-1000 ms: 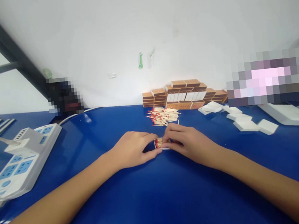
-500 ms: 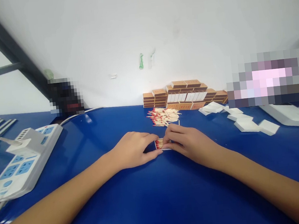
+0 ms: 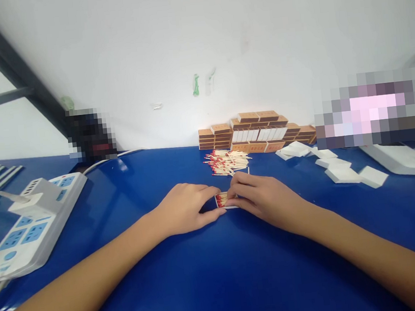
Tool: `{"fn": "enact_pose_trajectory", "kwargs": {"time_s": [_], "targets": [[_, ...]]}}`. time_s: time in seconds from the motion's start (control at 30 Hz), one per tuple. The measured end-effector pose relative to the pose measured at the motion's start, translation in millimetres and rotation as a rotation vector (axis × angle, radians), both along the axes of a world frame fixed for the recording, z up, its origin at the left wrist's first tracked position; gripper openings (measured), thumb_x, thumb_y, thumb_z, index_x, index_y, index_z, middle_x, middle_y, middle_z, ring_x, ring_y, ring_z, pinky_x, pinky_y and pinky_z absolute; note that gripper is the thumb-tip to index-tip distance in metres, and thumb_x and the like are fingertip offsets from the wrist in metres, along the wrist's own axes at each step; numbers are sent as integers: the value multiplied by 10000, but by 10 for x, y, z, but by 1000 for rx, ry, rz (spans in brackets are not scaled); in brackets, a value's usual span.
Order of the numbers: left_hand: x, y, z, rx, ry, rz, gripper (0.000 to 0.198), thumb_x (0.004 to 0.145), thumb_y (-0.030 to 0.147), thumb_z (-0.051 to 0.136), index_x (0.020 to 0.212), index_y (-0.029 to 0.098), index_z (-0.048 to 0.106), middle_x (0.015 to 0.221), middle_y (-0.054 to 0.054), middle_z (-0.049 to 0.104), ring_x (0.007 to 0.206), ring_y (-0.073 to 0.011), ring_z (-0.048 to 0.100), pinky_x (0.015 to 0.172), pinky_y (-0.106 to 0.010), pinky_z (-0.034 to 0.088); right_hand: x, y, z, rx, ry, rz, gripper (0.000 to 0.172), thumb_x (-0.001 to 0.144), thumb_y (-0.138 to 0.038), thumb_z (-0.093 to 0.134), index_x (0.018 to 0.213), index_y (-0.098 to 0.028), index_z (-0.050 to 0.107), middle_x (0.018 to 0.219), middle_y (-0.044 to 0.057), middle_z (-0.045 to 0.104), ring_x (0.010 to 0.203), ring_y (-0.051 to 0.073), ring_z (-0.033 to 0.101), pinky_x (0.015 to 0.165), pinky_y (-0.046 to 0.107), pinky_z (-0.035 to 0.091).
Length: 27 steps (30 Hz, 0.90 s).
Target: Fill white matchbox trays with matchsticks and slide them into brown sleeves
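A small white matchbox tray [image 3: 229, 206] lies on the blue table, with red-headed matches [image 3: 221, 200] inside, heads toward the left. My left hand [image 3: 185, 208] holds the tray's left end between thumb and index finger. Over the right part of the tray, my right hand [image 3: 261, 194] is closed, its thumb and fingers pressed on the matches there. Its fingertips partly cover the tray's right side. Just behind the tray is a loose heap of matches [image 3: 228, 161].
Stacked brown matchboxes [image 3: 259, 132] stand against the wall. White empty trays [image 3: 338, 170] lie scattered at the right, near a larger white box [image 3: 400, 157]. At the left, a white power strip [image 3: 33, 228] with cables sits on the blue table [image 3: 212, 273].
The right fingertips have shifted slightly on the matches, and a little more of them shows in the tray. The left hand stays in place.
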State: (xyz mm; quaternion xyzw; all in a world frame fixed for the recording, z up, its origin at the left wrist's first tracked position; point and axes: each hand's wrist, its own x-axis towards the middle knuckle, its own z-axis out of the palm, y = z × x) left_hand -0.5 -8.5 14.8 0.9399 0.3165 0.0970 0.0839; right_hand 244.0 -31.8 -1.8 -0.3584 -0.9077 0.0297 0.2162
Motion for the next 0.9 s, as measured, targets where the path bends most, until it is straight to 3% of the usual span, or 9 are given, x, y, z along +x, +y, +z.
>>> {"fn": "enact_pose_trajectory", "kwargs": {"time_s": [0.5, 0.9], "targets": [[-3, 0, -9, 7, 2, 2, 364, 1013, 495, 571, 1197, 203, 687, 832, -14, 716, 697, -180, 666, 598, -287, 421, -3, -12, -6, 84, -66, -74, 262, 1079, -348, 493, 965, -193, 671, 934, 58, 648, 735, 160, 636, 600, 287, 457], [-5, 15, -17, 1, -5, -3, 343, 1012, 488, 577, 1191, 215, 682, 853, -6, 728, 718, -182, 666, 608, -295, 392, 34, 10, 22, -73, 53, 8, 189, 1055, -329, 557, 979, -204, 678, 961, 48, 629, 754, 158, 631, 693, 302, 492]]}}
